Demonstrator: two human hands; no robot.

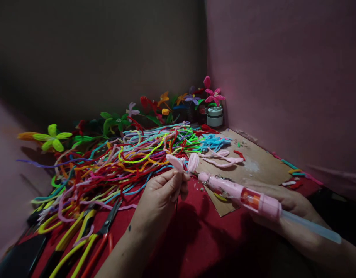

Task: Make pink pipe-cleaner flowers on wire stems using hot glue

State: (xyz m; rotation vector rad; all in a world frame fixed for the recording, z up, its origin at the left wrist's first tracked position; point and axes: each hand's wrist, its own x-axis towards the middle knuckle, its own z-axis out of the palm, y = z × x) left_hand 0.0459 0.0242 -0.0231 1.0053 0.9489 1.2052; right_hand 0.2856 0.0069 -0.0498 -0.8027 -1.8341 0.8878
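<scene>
Head: pink flower rises from pinching left hand; right hand grips glue gun.

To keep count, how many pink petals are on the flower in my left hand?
2 show: a left-leaning petal and an upright petal right of it, near the glue gun; more may be hidden.

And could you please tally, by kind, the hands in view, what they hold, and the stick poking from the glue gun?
Hands: 2 (left hand, right hand)
Pink glue gun: 1
Pale pink petalled piece: 1
Translucent glue stick: 1
Total: 5
</scene>
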